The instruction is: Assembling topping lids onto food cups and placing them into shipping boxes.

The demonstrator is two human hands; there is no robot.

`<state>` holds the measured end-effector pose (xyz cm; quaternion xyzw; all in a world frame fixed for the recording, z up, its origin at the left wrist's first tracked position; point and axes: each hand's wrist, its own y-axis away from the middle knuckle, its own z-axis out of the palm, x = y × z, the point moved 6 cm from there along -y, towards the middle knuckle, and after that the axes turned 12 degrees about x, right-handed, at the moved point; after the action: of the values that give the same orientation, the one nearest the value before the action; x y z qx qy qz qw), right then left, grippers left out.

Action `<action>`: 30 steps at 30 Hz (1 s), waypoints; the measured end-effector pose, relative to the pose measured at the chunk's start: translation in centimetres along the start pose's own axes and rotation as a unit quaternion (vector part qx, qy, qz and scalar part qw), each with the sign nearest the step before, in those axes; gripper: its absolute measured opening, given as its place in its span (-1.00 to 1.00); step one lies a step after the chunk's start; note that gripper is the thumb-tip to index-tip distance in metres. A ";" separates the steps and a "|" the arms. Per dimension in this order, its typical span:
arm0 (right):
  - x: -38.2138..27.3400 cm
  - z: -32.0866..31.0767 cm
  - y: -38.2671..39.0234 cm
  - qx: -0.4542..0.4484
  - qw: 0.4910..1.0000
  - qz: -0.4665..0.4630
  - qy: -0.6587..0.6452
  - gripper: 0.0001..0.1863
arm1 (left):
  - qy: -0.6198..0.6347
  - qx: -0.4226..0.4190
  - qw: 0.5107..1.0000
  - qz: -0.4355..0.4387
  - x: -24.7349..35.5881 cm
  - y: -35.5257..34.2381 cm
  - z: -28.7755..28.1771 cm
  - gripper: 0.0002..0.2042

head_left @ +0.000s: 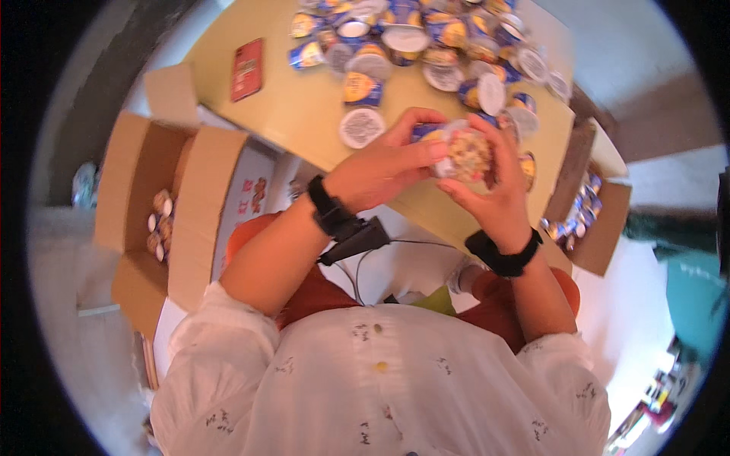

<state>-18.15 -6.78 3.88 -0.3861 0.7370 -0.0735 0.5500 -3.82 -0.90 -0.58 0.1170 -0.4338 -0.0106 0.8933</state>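
Both my hands hold one small clear cup filled with mixed nuts and cereal (469, 154) above the near edge of a yellow table (304, 106). My left hand (384, 163) grips its left side with the fingers curled over the rim. From the right and below, my right hand (498, 186) cradles the cup. A blue wrapper part shows behind the cup at my left fingertips. Each wrist carries a black band, and a cable runs from the left one.
Several blue and yellow snack cups (426, 42) and round white lids (362, 127) crowd the far half of the table. A red flat packet (247, 69) lies at its left. An open cardboard box (144, 205) stands left, another box with blue cups (589, 220) right.
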 end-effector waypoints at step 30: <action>-13.3 12.0 -3.8 -0.169 0.935 0.054 -0.308 -0.14 | -0.204 0.258 0.920 0.214 12.3 19.3 -3.8 -0.38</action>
<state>-4.60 2.98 11.31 -0.4367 0.5527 0.2042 0.6798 5.23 17.19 10.91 0.2433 -0.6091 0.2695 0.7051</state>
